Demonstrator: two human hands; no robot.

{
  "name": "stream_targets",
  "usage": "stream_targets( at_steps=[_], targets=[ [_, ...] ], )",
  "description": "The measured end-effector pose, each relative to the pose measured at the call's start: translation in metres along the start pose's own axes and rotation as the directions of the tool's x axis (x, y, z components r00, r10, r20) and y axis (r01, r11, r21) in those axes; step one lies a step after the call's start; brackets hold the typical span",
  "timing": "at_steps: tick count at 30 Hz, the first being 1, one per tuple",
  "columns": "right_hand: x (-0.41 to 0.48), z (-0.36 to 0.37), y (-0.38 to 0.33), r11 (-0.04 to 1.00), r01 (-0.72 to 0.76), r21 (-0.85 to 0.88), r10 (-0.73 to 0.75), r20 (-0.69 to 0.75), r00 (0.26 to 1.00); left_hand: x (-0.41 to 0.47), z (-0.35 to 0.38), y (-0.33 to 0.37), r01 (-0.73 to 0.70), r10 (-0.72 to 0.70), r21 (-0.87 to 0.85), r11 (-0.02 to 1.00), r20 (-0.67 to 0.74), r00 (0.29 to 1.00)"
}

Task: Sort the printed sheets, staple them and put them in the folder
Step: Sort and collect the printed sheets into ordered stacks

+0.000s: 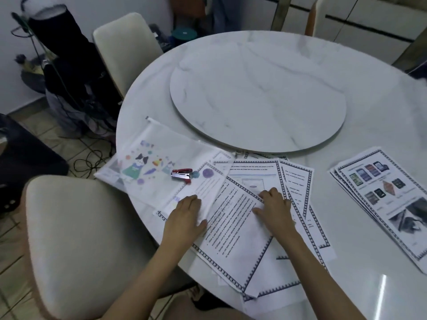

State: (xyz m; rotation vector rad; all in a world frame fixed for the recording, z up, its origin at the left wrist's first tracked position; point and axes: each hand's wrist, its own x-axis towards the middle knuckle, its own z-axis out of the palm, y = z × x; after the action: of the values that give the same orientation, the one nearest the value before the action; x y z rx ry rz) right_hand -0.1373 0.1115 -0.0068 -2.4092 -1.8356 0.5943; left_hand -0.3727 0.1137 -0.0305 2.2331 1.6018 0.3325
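worktop [369, 285] carrying round turntable [258, 93] beyond papers | chair [76, 239] sitting left | sheets [251, 215] lying fanned at near edge, top one's long axis slanting | pile [383, 202] lying well apart right | folder [147, 162] lying left, stapler [182, 175] resting on it | left hand [184, 215], right hand [275, 209] pressing flat, fingers spread, on sheets

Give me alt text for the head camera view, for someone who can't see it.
Both hands, left and right, press flat on loose printed sheets fanned over the near edge of a round marble table. A red stapler lies on a cartoon-printed folder to the left; a neater stack sits right.
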Motion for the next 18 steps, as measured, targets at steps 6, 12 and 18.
stream_targets(
  at_steps=[6,12,18],
  targets=[
    [0.01,0.001,0.007,0.98,-0.005,0.199,0.004,0.005,1.0,0.007,-0.017,-0.015,0.153,-0.152,-0.063,0.986,0.007,0.988],
    [0.008,-0.009,0.022,0.943,-0.007,0.333,0.008,-0.001,1.0,0.022,-0.024,-0.031,0.231,-0.231,-0.111,0.966,0.016,0.973],
    [-0.007,-0.031,0.066,0.922,-0.049,0.384,0.065,-0.028,0.997,0.037,-0.028,-0.04,0.247,-0.248,-0.13,0.96,0.008,0.969]
  ],
)
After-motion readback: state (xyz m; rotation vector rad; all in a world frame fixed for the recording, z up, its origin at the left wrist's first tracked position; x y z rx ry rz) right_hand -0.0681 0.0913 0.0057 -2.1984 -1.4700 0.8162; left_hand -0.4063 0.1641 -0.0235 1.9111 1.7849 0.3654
